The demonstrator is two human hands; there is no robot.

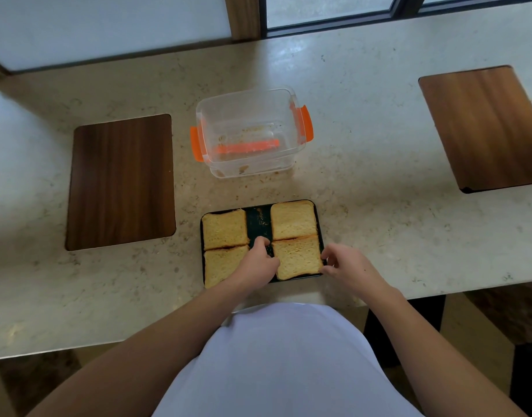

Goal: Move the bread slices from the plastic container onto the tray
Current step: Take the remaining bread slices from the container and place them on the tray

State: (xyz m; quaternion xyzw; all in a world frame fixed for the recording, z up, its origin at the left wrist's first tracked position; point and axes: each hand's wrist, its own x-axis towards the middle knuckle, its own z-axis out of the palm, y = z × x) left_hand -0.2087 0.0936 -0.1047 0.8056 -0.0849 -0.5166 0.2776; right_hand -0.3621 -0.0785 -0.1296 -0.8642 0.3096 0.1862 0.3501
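A dark tray lies on the counter near its front edge with several bread slices on it. Two slices fill its left side, far and near. Two more fill the right side, far and near. My left hand rests in the tray's middle gap, fingers curled against the left edge of the near right slice. My right hand pinches that slice's right edge at the tray rim. The clear plastic container with orange clips stands behind the tray and holds only crumbs.
A dark wooden board is set in the counter to the left, another wooden board to the right. Crumbs lie between container and tray. A window frame runs along the back. The counter's front edge is just below the tray.
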